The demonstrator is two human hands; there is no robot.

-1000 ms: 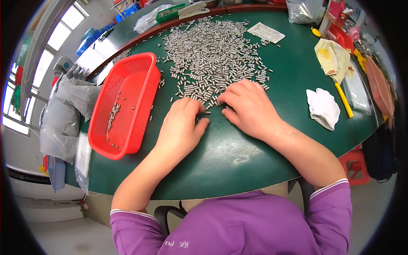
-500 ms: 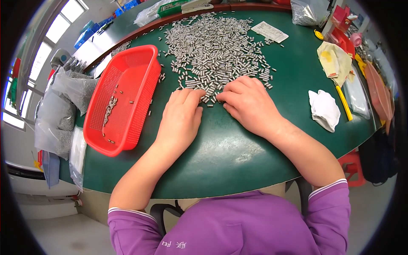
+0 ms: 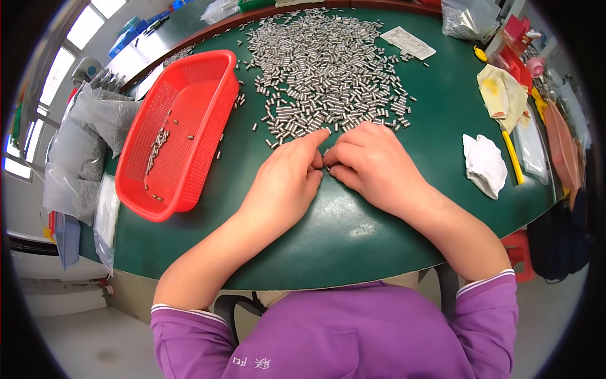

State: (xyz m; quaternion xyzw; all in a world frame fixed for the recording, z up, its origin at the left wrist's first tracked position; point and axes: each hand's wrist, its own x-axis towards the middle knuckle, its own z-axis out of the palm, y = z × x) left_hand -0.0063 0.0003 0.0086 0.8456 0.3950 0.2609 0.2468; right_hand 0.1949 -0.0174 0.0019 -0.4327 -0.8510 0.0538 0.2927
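A large heap of small silvery metal cylinders is spread over the green table. At its near edge my two hands meet, fingertips almost touching. My left hand has its fingers bent and drawn together, thumb against them. My right hand is curled, with thumb and forefinger pinched together. A glint of metal shows between the fingertips, but the fingers hide most of what is there. To the left stands a red plastic basket, tilted, with a few of the same cylinders on its bottom.
Clear bags of metal parts crowd the left edge. A white printed slip lies beyond the heap to the right. A crumpled white cloth, a yellow-handled tool and a stained cloth lie along the right side.
Both hands have come closer together, the left moving right and slightly nearer me. Loose cylinders visible between the fingertips before are now covered. The whole view has shifted slightly.
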